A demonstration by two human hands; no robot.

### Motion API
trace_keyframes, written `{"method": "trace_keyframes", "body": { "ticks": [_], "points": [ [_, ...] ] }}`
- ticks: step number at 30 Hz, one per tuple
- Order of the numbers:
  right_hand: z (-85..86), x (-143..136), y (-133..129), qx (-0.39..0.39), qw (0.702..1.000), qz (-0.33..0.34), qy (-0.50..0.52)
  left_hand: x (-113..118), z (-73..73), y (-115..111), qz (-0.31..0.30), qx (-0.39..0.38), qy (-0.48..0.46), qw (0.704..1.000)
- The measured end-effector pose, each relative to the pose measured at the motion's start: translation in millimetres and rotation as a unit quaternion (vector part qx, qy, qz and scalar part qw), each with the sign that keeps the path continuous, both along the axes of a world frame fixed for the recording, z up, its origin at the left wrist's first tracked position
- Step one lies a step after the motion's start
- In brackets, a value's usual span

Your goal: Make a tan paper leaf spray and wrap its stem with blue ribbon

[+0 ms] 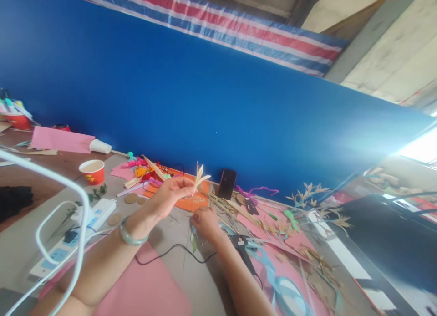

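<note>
My left hand, with a pale green bangle on its wrist, is raised over the table. Thumb and fingers pinch the base of a pale, pointed-petal flower that looks dried. My right hand rests low over the grey tabletop, its fingers curled down; whatever they may hold is hidden. Beneath the flower lies an orange sheet with pale scraps on it. Dry stems lie just right of my right hand. Beside my right forearm is a black glue gun.
A phone leans against the blue partition. At left are a white power strip, a red paper cup and a white cable across the view. Pink paper, blue ribbon and dried flowers lie about.
</note>
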State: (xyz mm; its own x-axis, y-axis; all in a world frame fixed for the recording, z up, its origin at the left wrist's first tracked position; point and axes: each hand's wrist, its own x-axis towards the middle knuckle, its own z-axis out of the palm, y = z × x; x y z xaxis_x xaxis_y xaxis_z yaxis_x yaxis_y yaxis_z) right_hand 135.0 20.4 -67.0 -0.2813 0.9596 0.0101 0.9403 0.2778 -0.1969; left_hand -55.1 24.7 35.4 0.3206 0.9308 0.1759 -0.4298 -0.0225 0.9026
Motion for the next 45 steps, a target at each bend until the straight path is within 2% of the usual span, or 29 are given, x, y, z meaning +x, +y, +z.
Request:
{"method": "trace_keyframes", "body": {
  "ticks": [15, 19, 23, 29, 30, 33, 34, 36, 39, 45],
  "points": [
    [-7.8, -1, 18, 0.009, 0.999, -0.047, -0.007, 1, 4.5, -1, 0.008, -0.007, -0.005, 1.0],
    [-8.3, -5, 20, 0.012, 0.998, -0.05, 0.048, 1, 6.3, -2, 0.01, -0.003, -0.004, 1.0],
    [3.3, -3, 16, 0.022, 0.984, -0.063, 0.166, -1, 6.9, -2, 0.009, -0.004, -0.002, 1.0],
    [48.5, 4, -7, 0.047, 0.922, -0.068, 0.378, 3, 4.5, -3, 0.006, 0.002, 0.019, 1.0],
    [57.2, 4, -13, 0.05, 0.901, -0.069, 0.426, 5, 3.6, -4, 0.008, 0.005, 0.024, 1.0],
    [80.7, 1, -30, 0.025, 0.784, -0.075, 0.615, 12, 0.0, -8, 0.009, 0.017, 0.027, 0.999],
    [87.2, -1, -36, 0.024, 0.762, -0.077, 0.643, 15, -1.4, -10, 0.012, 0.018, 0.024, 0.999],
    [97.7, -5, -47, 0.044, 0.741, -0.085, 0.665, 21, -4.4, -13, 0.021, 0.01, 0.015, 1.0],
    [107.3, -8, -60, 0.1, 0.748, -0.095, 0.649, 29, -8.5, -19, 0.003, -0.003, 0.002, 1.0],
    [109.8, -5, -70, 0.262, 0.804, -0.095, 0.525, 36, -10.4, -27, 0.006, 0.023, 0.023, 0.999]
  ]
}}
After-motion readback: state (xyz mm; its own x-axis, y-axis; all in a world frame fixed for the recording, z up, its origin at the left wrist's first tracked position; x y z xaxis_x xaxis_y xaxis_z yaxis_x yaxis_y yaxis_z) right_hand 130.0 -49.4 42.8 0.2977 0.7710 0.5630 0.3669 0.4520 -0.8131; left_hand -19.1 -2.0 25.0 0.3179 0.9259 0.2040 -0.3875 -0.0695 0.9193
